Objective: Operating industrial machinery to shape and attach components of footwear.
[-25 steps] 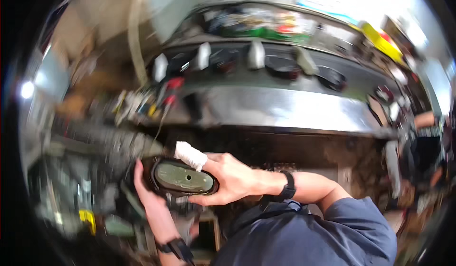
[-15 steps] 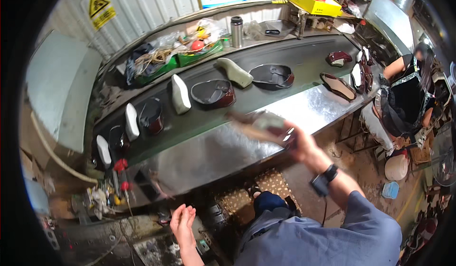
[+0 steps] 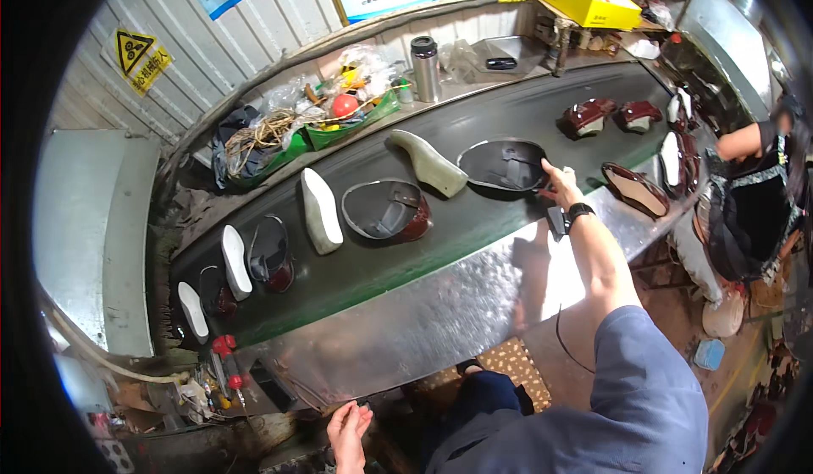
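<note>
At the far right of a row on the dark belt, my right hand has its fingers around the end of a dark maroon shoe upper. The upper still lies on the belt, its black lining and strap facing up. Just left of it lies a greenish shoe last. Another maroon upper and a white-soled last follow further left. My left hand hangs low near the metal ledge, fingers loosely bent and apart, with no held thing visible.
Two maroon shoes on lasts stand at the belt's far right. A finished-looking shoe lies on its side near a co-worker. A steel flask and a cluttered green tray line the back. A red-handled tool lies at left.
My right hand has let go of the maroon shoe it carried and reached to the upper. Two shoes now stand at the far right, where one stood. My left hand has lowered.
</note>
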